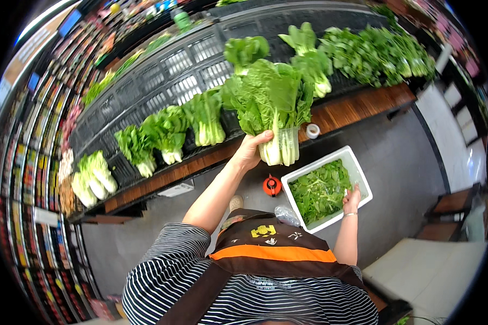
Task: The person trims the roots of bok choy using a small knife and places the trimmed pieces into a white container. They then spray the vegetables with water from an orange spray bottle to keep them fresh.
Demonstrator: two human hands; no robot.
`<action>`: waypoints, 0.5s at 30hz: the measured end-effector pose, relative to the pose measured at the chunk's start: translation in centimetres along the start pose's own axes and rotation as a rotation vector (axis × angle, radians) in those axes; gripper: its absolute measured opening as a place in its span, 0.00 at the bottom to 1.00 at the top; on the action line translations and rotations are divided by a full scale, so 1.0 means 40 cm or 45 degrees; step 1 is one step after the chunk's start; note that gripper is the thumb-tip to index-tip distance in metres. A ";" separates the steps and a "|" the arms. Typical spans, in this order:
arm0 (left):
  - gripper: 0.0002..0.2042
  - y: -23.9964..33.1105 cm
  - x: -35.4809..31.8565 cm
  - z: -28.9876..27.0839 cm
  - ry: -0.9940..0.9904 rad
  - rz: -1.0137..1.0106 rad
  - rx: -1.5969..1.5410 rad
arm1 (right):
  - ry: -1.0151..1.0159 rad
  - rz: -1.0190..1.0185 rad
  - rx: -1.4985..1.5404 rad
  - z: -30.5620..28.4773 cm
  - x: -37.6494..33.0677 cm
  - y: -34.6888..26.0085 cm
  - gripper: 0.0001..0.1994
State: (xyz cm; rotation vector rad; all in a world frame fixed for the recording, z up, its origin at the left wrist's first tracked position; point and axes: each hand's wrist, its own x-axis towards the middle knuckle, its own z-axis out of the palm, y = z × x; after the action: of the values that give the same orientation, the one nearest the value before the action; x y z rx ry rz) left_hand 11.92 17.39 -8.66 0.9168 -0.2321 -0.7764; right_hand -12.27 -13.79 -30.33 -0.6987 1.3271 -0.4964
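Observation:
My left hand (253, 150) grips a big bunch of leafy greens (281, 103) by its pale stalks and holds it upright in front of the display. The lower stalks look wrapped in something clear. On the right, my right hand (352, 199) is over the near right side of a white tub (357, 169). Its fingers are closed, with a small whitish bit at their tips that I cannot make out. Loose green leaves (321, 187) fill much of the tub.
Black slatted display crates (184, 62) carry bunches of greens (206, 119), napa cabbages (94, 179) and a leafy pile (377, 54). A tape roll (313, 130) sits on the wooden ledge (344, 112). Below are an orange-red object (272, 186) and a clear plastic bag (287, 215).

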 end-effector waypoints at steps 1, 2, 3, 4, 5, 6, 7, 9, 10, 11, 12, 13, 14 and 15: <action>0.30 0.023 -0.019 -0.025 0.065 -0.017 0.019 | 0.009 0.072 0.129 -0.004 0.003 0.014 0.19; 0.29 0.049 -0.041 -0.053 0.131 -0.034 0.037 | 0.008 0.088 0.118 -0.008 0.006 0.027 0.22; 0.28 0.075 -0.061 -0.080 0.195 -0.041 0.050 | 0.051 0.077 0.097 0.000 0.018 0.037 0.21; 0.28 0.096 -0.074 -0.098 0.204 -0.014 0.043 | 0.033 0.069 0.000 -0.049 0.084 0.060 0.21; 0.27 0.122 -0.119 -0.139 0.287 0.035 0.061 | 0.097 0.024 -0.059 0.002 0.051 0.083 0.21; 0.27 0.136 -0.112 -0.148 0.263 0.088 0.033 | 0.065 0.023 -0.084 -0.062 0.146 0.055 0.21; 0.26 0.162 -0.146 -0.174 0.370 0.253 0.085 | -0.013 0.098 -0.050 -0.062 0.146 0.089 0.23; 0.28 0.251 -0.252 -0.222 0.543 0.359 0.135 | 0.032 0.151 -0.042 -0.022 0.073 0.138 0.24; 0.29 0.286 -0.303 -0.258 0.651 0.374 0.147 | 0.141 0.241 -0.135 0.048 -0.008 0.120 0.24; 0.30 0.311 -0.317 -0.300 0.658 0.499 0.164 | 0.026 0.317 -0.211 -0.006 0.051 0.099 0.24; 0.32 0.356 -0.372 -0.340 0.714 0.493 0.142 | 0.094 0.333 -0.256 0.000 0.035 0.113 0.20; 0.32 0.387 -0.420 -0.400 0.800 0.508 0.154 | 0.177 0.276 -0.214 0.003 0.045 0.112 0.20; 0.32 0.413 -0.462 -0.459 0.869 0.702 0.192 | 0.260 0.217 -0.168 0.009 0.057 0.108 0.20; 0.33 0.449 -0.523 -0.545 0.980 0.670 0.356 | 0.260 0.195 -0.206 0.020 0.046 0.114 0.19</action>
State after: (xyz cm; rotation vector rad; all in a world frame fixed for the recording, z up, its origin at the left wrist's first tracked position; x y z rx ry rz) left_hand 16.79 52.00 -4.96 1.2826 0.1048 0.1262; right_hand -11.43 -11.73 -34.78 -0.6856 1.6132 -0.3459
